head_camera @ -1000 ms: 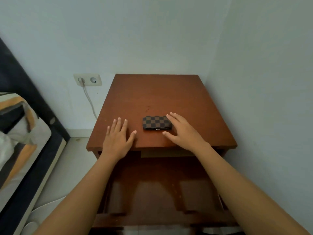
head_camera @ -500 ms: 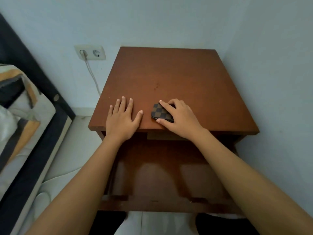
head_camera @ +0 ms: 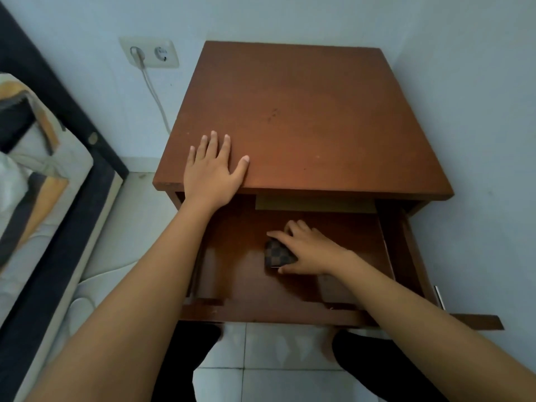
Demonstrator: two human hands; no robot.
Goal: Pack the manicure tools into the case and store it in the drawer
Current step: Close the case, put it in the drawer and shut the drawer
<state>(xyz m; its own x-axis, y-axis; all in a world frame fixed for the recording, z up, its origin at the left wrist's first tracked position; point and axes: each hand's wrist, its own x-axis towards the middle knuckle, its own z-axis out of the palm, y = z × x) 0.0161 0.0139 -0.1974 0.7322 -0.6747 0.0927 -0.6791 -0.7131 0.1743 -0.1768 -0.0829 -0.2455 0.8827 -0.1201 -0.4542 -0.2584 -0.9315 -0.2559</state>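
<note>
The checkered brown manicure case (head_camera: 275, 254) is closed and sits low inside the open drawer (head_camera: 240, 285) of the wooden nightstand (head_camera: 304, 117). My right hand (head_camera: 307, 248) reaches into the drawer and grips the case, fingers over its far edge and thumb on its near edge, covering its right part. My left hand (head_camera: 213, 172) lies flat with fingers spread on the front left corner of the nightstand top. No loose tools are visible.
A bed with a dark frame (head_camera: 72, 181) stands to the left. A wall socket with a white cable (head_camera: 149, 52) is behind the nightstand's left side. A wall runs close on the right. The drawer front (head_camera: 275, 314) juts toward my legs over the tiled floor.
My right hand lifted the case off the nightstand top and brought it down into the open drawer. My left hand stayed flat on the top. The view tilted downward.
</note>
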